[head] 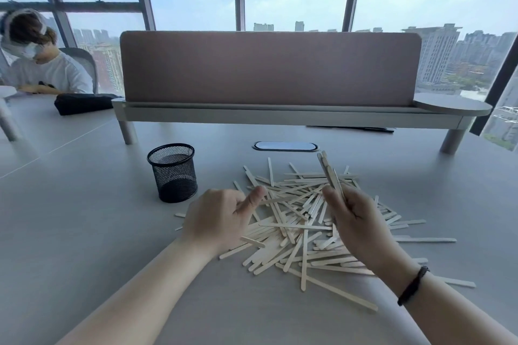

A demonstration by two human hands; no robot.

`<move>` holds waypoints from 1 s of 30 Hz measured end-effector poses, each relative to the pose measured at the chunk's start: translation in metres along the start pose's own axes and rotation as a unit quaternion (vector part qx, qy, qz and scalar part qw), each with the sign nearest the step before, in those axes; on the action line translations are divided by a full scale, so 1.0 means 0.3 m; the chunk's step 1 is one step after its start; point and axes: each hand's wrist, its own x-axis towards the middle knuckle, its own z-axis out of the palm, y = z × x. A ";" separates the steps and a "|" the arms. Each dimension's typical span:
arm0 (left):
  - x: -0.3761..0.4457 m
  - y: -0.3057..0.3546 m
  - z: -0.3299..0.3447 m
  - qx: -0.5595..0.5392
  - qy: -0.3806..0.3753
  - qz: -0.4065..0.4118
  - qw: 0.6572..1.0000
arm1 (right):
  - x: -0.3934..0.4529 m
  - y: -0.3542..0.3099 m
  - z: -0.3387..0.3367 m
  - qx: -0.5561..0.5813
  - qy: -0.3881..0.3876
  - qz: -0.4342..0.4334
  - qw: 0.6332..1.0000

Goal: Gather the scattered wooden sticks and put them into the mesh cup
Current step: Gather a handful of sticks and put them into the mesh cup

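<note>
A loose pile of pale wooden sticks [305,221] lies spread on the grey table in front of me. The black mesh cup [173,172] stands upright to the left of the pile and looks empty. My right hand [356,221] is closed around a small bundle of sticks [329,173] that point up and away above the pile. My left hand [221,218] hovers over the pile's left edge, pinching one stick [276,200] between thumb and fingers; that stick points right.
A raised shelf with a brown divider panel [269,70] crosses the table behind the pile. A cable port [285,146] sits in the table beyond the sticks. At the far left a person [42,64] sits by a black pouch [82,103].
</note>
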 end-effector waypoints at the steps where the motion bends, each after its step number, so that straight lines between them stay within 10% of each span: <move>1: 0.000 0.000 -0.003 -0.016 0.012 0.000 1.000 | -0.001 -0.002 0.002 0.012 -0.003 0.007 1.000; 17: -0.047 0.009 -0.099 -0.269 0.115 -0.001 0.956 | 0.064 -0.134 0.114 0.067 -0.003 0.081 0.994; 24: 0.033 -0.106 -0.191 -0.577 0.203 -0.273 0.743 | 0.288 -0.410 0.404 0.091 -0.086 0.048 0.991; 30: 0.053 -0.211 -0.262 -0.719 0.233 -0.295 0.585 | 0.505 -0.586 0.619 0.073 -0.048 -0.044 0.995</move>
